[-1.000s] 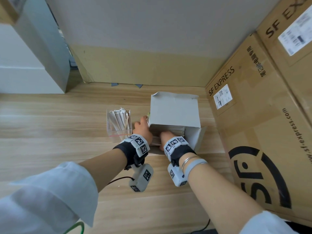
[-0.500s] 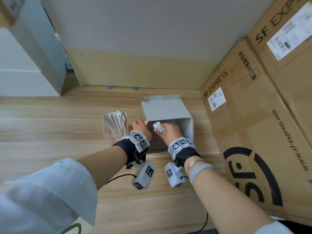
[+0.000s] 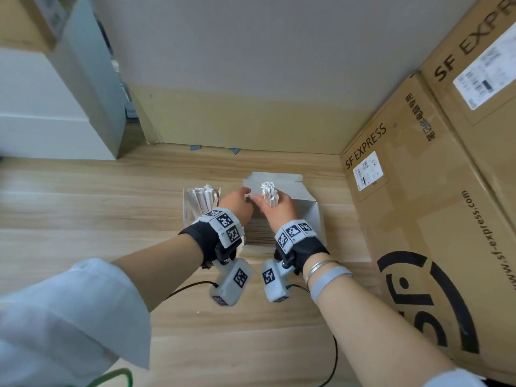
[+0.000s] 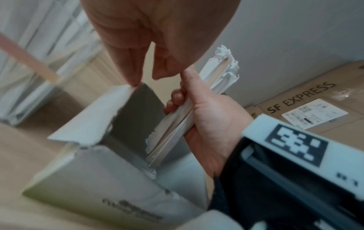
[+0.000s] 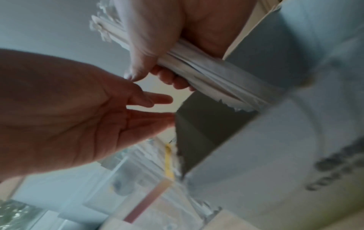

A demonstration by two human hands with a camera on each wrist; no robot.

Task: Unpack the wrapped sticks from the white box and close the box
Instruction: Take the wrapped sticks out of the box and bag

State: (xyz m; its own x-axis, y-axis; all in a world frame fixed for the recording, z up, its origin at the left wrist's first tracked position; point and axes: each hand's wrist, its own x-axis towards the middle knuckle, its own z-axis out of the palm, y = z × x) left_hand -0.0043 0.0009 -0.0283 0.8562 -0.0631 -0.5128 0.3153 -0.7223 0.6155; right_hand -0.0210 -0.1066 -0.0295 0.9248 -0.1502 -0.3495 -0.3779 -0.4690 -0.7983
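The paper-wrapped sticks [image 3: 269, 194], a white bundle, are standing upright in the right hand [image 3: 276, 209], whose fingers and thumb are curling round them above the open white cardboard box [image 3: 314, 219]. Half a second earlier the bundle was sitting lower, at the box mouth; it is now riding clear of the rim, its lower ends [image 4: 155, 149] still hanging over the opening. The left hand [image 3: 237, 205] is lying relaxed, gripping nothing, its fingertips [image 4: 135, 83] touching the top corner of the left side flap. Just left of the box, the clear plastic holder [image 3: 187, 208] is carrying further wrapped sticks. The large brown shipping carton [image 3: 418, 208] is standing near the box's right wall. The wooden floor [image 3: 83, 208] is extending leftward.
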